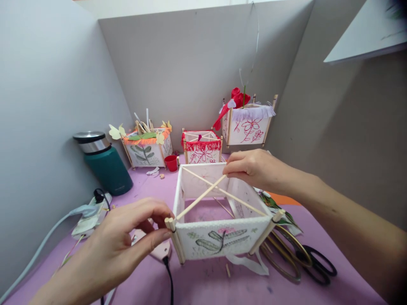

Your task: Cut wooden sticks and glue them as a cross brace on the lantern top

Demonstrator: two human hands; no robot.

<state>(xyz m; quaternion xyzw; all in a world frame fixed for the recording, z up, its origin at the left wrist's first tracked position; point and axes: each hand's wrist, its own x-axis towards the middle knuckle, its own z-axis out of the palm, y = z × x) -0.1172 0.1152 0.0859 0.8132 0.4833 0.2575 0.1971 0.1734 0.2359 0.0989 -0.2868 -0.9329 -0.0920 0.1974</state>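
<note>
In front of me stands an open-topped white fabric box (219,248) with wooden stick posts at its corners and a stitched plant pattern on its near side. Two thin sticks cross over its top. My left hand (127,243) pinches the near left corner post between thumb and fingers. With fingertips closed, my right hand (251,167) grips the far end of one crossing wooden stick (200,197) at the back rim. That stick's near end rests by the near left corner. The other crossing stick (243,198) runs from the back left to the near right corner.
Behind are a box with orange fringe (146,152), a red-fringed box (203,154) and a hanging lilac-fringed box (248,127). A teal bottle (106,169) and a power strip (92,220) stand left, a red cup (171,163) behind. Scissors (318,264) lie right.
</note>
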